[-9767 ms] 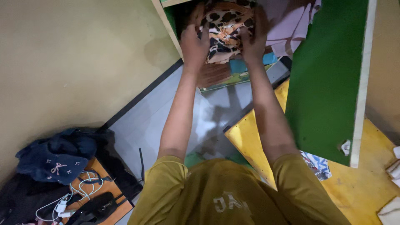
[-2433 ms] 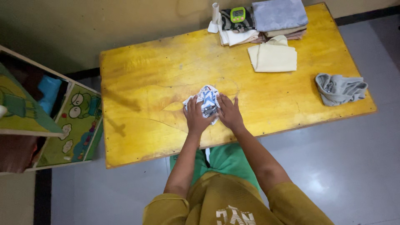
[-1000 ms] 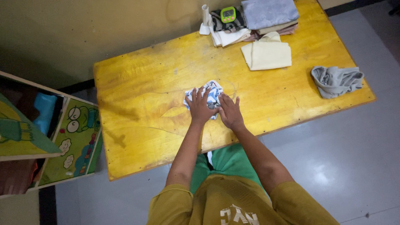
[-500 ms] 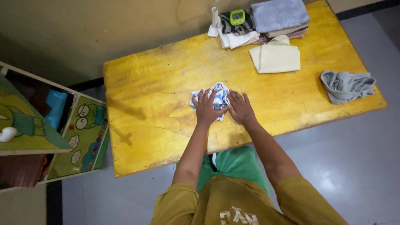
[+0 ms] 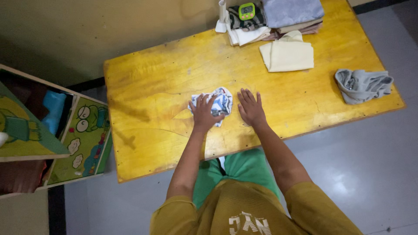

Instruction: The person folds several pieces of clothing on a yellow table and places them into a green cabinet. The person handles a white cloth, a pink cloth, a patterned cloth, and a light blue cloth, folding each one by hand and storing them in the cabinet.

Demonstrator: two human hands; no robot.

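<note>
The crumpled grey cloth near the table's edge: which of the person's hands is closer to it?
Right. The right hand lies flat on the yellow table, well short of the grey cloth; the left hand is farther, resting on the blue-and-white cloth.

I saw a yellow wooden table (image 5: 148,82). Near its middle lay a crumpled blue-and-white cloth (image 5: 220,102). Beyond that cloth, at the far edge, sat a stack of folded cloths (image 5: 278,17). A folded cream cloth (image 5: 287,54) lay just in front of the stack, and a crumpled grey garment (image 5: 363,85) lay well right of the patterned cloth.
</note>
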